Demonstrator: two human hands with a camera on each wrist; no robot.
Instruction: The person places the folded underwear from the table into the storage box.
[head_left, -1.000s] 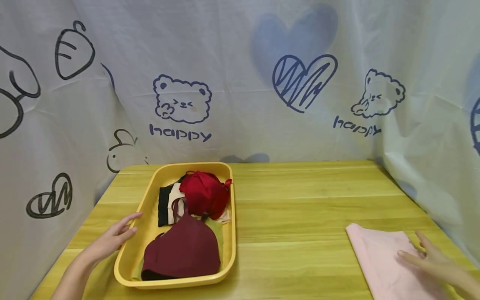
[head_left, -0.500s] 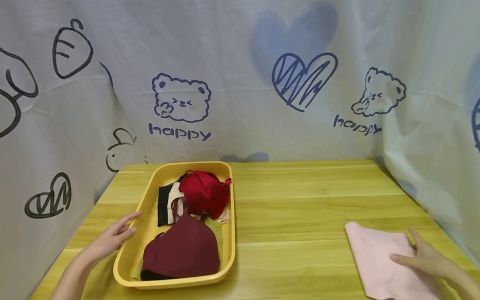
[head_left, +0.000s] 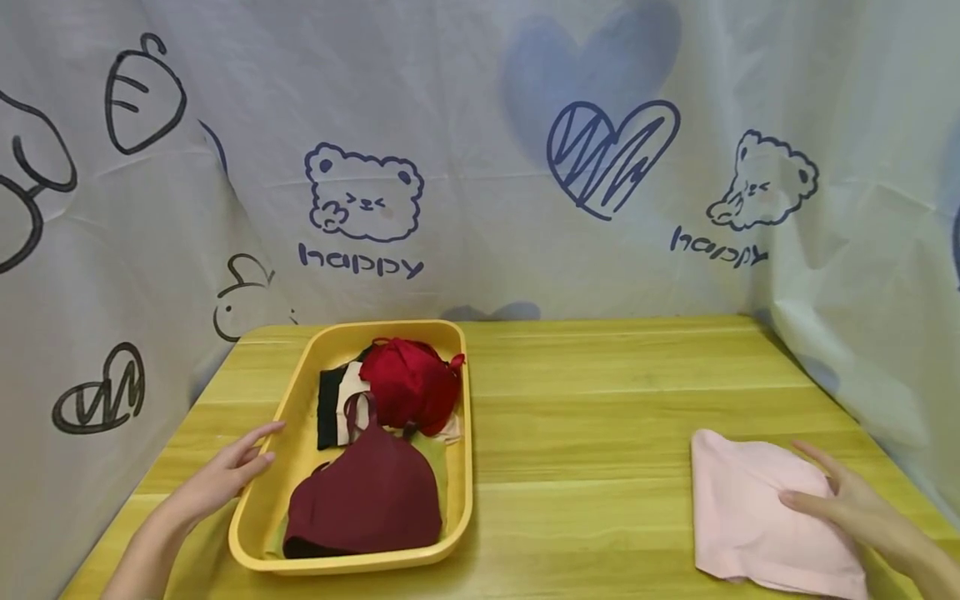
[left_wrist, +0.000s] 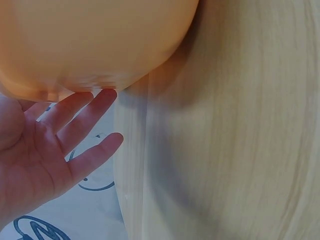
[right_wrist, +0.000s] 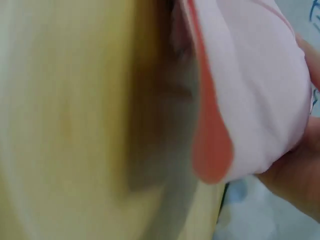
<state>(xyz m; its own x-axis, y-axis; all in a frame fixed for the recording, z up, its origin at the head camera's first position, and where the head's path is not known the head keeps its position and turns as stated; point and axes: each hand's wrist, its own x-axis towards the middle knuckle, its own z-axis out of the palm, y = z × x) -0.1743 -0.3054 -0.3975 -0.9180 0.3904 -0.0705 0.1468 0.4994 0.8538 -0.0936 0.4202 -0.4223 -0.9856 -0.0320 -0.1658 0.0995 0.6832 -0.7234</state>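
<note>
On the left, a yellow tray (head_left: 238, 508) holds a burgundy bra (head_left: 375, 496) in front and a bright red bra (head_left: 411, 385) behind it. My left hand (head_left: 225, 475) rests against the tray's left side; in the left wrist view its fingers (left_wrist: 75, 127) are mostly straight, some touching the outer wall. Over at the right, my right hand (head_left: 862, 508) holds a pale pink folded garment (head_left: 765, 517) by its right side, thumb on top and other fingers partly hidden. The right wrist view shows the pink garment (right_wrist: 255, 85) bulging, with an orange-red strip along its edge.
Black and beige cloths (head_left: 341, 408) and a yellow-green piece lie under the bras in the tray. The wooden table (head_left: 585, 433) runs back to a white curtain (head_left: 487, 250) with blue drawings, which also closes off both sides.
The pink garment has turned and shifted, its lower edge now showing on the table. My right hand has moved slightly left and up with it. My left hand and the tray stay put.
</note>
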